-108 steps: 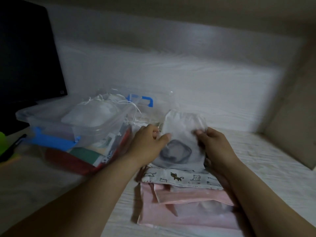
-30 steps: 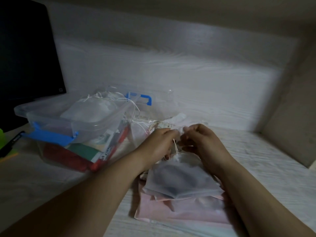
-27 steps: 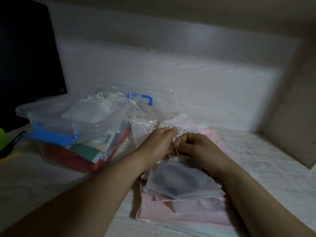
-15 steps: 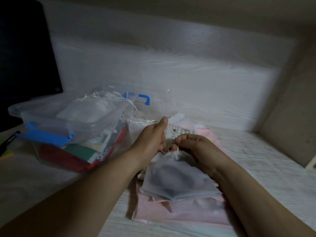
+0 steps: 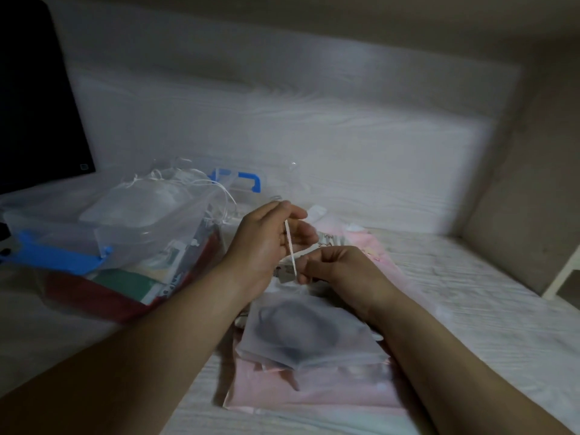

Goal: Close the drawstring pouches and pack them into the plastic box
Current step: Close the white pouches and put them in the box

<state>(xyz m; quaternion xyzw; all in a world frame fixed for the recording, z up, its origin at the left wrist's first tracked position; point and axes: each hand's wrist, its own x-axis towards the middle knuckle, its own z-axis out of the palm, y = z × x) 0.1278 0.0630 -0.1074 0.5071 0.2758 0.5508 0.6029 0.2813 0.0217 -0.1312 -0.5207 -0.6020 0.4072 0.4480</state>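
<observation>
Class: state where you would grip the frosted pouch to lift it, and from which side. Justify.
Probably its far end, where the cord enters, coming from above. The pouch lies flat on the pink stack with a bulky dark item inside; the far end narrows, so fingers can close round it.

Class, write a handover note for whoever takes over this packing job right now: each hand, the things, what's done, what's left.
Left hand: fingers pinch the drawstring, held taut and upward.
Right hand: grips the neck of the translucent pouch, which lies on the pink pouches.
Plastic box, on the left: holds at least one white pouch.
Done: some pouches boxed.
Left: cinch this pouch, box it, then do the pink stack.
</observation>
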